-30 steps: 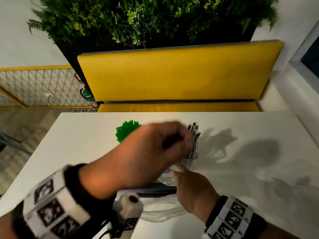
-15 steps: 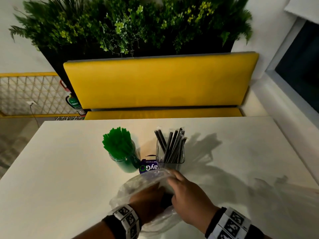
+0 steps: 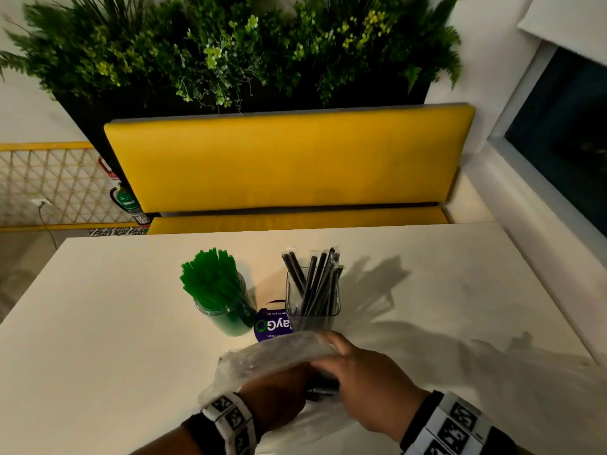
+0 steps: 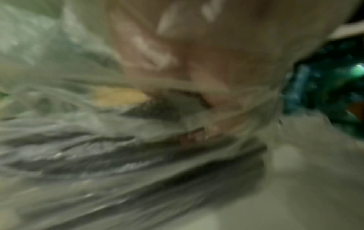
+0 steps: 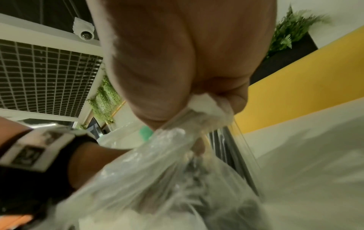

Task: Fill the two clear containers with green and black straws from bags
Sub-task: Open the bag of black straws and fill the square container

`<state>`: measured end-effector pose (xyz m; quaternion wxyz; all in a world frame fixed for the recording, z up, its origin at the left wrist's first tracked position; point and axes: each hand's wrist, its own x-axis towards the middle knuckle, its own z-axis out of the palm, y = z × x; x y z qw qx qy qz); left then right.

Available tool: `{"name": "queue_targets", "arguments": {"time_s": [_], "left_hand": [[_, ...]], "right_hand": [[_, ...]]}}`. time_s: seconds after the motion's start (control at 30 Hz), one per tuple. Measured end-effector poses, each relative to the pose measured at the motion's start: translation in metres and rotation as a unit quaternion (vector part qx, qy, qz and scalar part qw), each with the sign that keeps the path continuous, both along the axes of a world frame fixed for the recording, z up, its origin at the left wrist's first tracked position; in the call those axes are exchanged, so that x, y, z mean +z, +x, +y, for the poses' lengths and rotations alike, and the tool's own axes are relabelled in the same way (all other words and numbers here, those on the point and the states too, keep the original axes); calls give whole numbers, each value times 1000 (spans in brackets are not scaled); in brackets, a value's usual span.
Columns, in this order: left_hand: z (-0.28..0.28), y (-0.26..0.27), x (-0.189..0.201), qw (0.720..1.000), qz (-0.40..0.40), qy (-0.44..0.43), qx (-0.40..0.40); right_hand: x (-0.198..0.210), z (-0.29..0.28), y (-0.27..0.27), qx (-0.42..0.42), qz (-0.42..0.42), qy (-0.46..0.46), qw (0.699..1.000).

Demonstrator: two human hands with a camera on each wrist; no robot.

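A round clear jar packed with green straws stands mid-table. Right of it a square clear container holds several black straws. In front of both lies a clear plastic bag with black straws inside. My left hand is inside the bag; its fingers are hidden by plastic and blur. My right hand pinches the bag's edge between thumb and fingers.
A purple label lies between the two containers. The white table ends ahead at a yellow bench under a planter of greenery. A wall and window stand to the right.
My left hand came down from the black-straw container and went into the bag. My right hand has stayed on the bag.
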<state>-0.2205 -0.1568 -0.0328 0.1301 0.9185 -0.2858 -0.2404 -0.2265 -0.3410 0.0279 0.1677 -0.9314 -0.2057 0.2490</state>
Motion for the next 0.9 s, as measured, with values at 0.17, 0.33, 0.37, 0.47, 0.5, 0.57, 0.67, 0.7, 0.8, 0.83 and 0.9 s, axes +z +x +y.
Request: {"name": "queue_targets", "arguments": {"time_s": [0.17, 0.33, 0.37, 0.47, 0.5, 0.57, 0.67, 0.7, 0.8, 0.83, 0.9], "left_hand": [[9, 12, 40, 997, 57, -12, -54], [23, 21, 60, 999, 41, -26, 4], [23, 22, 65, 998, 32, -51, 22], [18, 22, 78, 973, 171, -142, 54], [16, 21, 85, 952, 229, -192, 62], [16, 22, 110, 909, 291, -289, 69], [22, 34, 150, 830, 278, -469, 119], [22, 42, 161, 795, 232, -537, 164], [18, 70, 176, 663, 32, -666, 340], [16, 80, 175, 630, -13, -683, 369], [9, 97, 166, 607, -53, -692, 388]], "right_hand": [[-10, -14, 14, -35, 39, 5, 999], [3, -27, 29, -25, 102, 153, 983], [5, -28, 30, -20, 86, 160, 983], [4, -28, 25, -30, 35, 111, 993], [4, -28, 24, -37, 23, 88, 995], [5, -26, 22, -29, 9, 35, 999], [4, -16, 21, 38, -29, -38, 998], [6, -11, 21, 53, -35, -49, 997], [8, 2, 22, 86, -56, -72, 992], [7, 5, 23, 92, -59, -84, 990], [4, 10, 25, 93, -47, -106, 989]]}}
